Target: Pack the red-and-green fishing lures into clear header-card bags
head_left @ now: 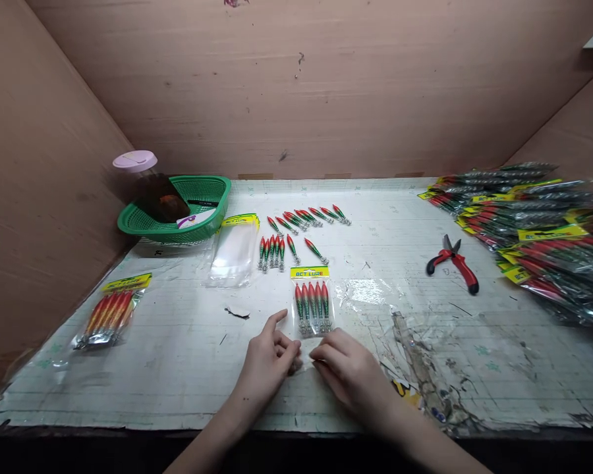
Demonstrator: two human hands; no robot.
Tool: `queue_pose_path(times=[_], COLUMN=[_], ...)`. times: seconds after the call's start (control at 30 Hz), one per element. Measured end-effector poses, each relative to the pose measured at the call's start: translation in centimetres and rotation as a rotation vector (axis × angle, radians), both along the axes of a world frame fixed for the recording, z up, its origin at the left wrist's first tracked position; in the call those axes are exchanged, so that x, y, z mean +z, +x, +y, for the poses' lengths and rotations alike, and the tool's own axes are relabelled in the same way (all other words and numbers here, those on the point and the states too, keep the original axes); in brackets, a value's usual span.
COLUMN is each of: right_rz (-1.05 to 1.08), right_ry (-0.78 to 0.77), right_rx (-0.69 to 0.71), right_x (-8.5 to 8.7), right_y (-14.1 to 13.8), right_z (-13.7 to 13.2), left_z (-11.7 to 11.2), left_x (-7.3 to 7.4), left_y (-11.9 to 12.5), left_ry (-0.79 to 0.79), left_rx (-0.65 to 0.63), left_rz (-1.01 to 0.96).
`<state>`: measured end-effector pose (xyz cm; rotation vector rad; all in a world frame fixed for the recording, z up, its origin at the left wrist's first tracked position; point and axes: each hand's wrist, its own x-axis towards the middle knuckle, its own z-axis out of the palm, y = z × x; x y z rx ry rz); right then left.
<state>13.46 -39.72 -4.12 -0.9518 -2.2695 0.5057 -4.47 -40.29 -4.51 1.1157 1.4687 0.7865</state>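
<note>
A clear packet with a yellow header (311, 299) lies flat in front of me, holding several red-and-green fishing lures. My left hand (267, 363) and my right hand (346, 368) both pinch its near, open end, fingers curled together. Beyond it, several loose red-and-green lures (296, 232) lie in rows on the work mat. A stack of empty clear bags with yellow headers (234, 249) sits to their left.
A green basket (143, 228) stands at the back left beside a jar with a pink lid (135, 161). One filled packet (111, 313) lies at the left. Red-handled pliers (453, 261) and a heap of filled packets (534, 230) are on the right. Brown walls enclose the bench.
</note>
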Motion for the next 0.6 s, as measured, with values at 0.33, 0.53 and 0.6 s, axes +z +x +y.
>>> queue_pose_path(times=[0.33, 0.53, 0.6], right_rz=[-0.066, -0.005, 0.121], right_ry=[-0.285, -0.378, -0.445], right_rx=[-0.108, 0.028, -0.024], right_x=[-1.6, -0.6, 0.2], right_y=[-3.2, -1.3, 1.4], right_z=[0.3, 0.4, 0.3], left_z=[0.6, 0.6, 0.6], left_x=[-0.3, -0.4, -0.3], left_y=[0.2, 0.4, 0.5], left_ry=[-0.178, -0.126, -0.128], left_rx=[0.120, 0.123, 0.128], left_rz=[-0.257, -0.224, -0.196])
